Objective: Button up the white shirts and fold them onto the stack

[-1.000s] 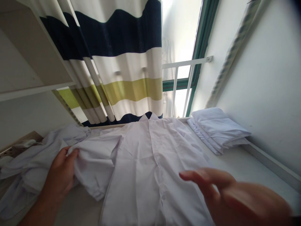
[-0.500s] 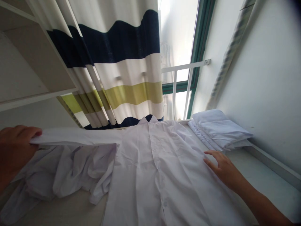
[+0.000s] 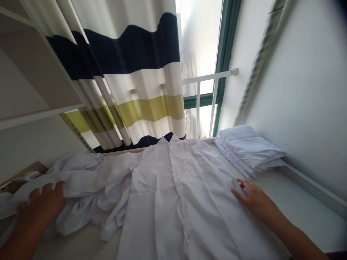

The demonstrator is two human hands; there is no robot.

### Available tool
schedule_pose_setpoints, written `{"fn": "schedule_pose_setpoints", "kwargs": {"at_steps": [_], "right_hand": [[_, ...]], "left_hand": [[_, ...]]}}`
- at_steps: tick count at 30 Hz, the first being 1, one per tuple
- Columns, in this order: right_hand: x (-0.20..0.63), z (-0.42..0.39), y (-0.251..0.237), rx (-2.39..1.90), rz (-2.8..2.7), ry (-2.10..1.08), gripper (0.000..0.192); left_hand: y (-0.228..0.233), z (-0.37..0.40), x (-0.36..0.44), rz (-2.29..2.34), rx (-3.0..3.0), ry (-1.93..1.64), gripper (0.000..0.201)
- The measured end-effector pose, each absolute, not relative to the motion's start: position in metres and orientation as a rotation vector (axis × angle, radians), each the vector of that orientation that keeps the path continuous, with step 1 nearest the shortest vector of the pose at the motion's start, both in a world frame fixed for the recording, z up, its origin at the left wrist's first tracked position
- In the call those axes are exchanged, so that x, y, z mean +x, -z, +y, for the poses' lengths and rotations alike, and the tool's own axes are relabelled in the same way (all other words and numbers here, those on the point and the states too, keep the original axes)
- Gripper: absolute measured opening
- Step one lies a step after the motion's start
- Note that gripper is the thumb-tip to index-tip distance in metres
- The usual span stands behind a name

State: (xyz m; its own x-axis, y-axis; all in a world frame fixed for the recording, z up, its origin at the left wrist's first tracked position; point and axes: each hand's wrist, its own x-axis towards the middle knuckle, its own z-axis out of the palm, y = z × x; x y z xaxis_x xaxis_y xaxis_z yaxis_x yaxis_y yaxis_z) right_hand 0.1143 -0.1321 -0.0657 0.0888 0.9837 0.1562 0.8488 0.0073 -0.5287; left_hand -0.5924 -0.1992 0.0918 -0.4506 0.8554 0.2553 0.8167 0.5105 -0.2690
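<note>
Fingertips of left hand (image 3: pixel 40 207) seemingly buried in shirt (image 3: pixel 173 195) sleeve.

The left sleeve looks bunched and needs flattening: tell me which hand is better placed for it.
Left. The left hand already rests on that sleeve; the right hand lies flat on the shirt's opposite edge.

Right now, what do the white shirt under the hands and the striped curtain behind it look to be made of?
White shirt: thin woven cloth, likely cotton or a blend, matte; it creases softly and bunches where the left hand grips the sleeve. The right hand lies flat on it. Striped curtain: heavier woven fabric, matte, hanging in broad folds and blocking most daylight.
</note>
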Motion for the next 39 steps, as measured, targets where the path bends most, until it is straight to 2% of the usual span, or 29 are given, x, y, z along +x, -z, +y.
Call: {"fn": "schedule_pose_setpoints", "kwargs": {"at_steps": [2, 6, 11, 15, 17, 19, 22, 23, 25, 27, 32, 36, 39], "right_hand": [[0.11, -0.133, 0.061, -1.912, -1.747, -0.486, 0.054], [0.091, -0.141, 0.035, -1.767, -1.705, -0.731, 0.028], [0.035, -0.167, -0.008, -1.361, -1.788, -0.948, 0.024], [-0.01, -0.188, -0.027, -1.082, -2.023, -1.03, 0.024], [-0.019, -0.191, -0.028, -1.011, -2.053, -1.042, 0.023], [-0.015, -0.186, -0.022, -1.01, -1.976, -1.05, 0.02], [0.011, -0.16, -0.001, -1.257, -1.621, -1.002, 0.021], [0.022, -0.149, 0.008, -1.376, -1.482, -0.949, 0.026], [0.041, -0.126, 0.023, -1.57, -1.316, -0.902, 0.048], [0.05, -0.105, 0.032, -1.631, -1.254, -0.979, 0.058], [0.029, -0.074, 0.023, -1.502, -1.527, -1.111, 0.035], [-0.006, -0.067, 0.011, -1.351, -1.487, -1.069, 0.05], [-0.029, -0.063, 0.013, -1.255, -1.394, -1.099, 0.043]], "left_hand": [[-0.095, -0.193, -0.546, -2.238, -1.394, -0.124, 0.051], [-0.089, -0.193, -0.415, -1.886, -1.999, 0.069, 0.042], [-0.077, -0.196, -0.274, -1.57, -2.737, 0.429, 0.038], [-0.055, -0.16, -0.217, -1.638, -2.896, 0.757, 0.045], [-0.034, -0.136, -0.206, -1.67, -2.905, 0.786, 0.049], [-0.01, -0.119, -0.203, -1.745, -2.906, 0.667, 0.053], [0.019, -0.111, -0.21, -1.817, -2.849, 0.556, 0.052], [0.025, -0.111, -0.213, -1.832, -2.824, 0.574, 0.053], [0.032, -0.111, -0.219, -1.872, -2.787, 0.654, 0.058], [0.033, -0.111, -0.222, -1.923, -2.77, 0.733, 0.063], [0.032, -0.111, -0.225, -1.92, -2.786, 0.761, 0.061], [0.032, -0.112, -0.226, -1.932, -2.816, 0.721, 0.064], [0.032, -0.112, -0.229, -1.945, -2.831, 0.744, 0.068]]}}
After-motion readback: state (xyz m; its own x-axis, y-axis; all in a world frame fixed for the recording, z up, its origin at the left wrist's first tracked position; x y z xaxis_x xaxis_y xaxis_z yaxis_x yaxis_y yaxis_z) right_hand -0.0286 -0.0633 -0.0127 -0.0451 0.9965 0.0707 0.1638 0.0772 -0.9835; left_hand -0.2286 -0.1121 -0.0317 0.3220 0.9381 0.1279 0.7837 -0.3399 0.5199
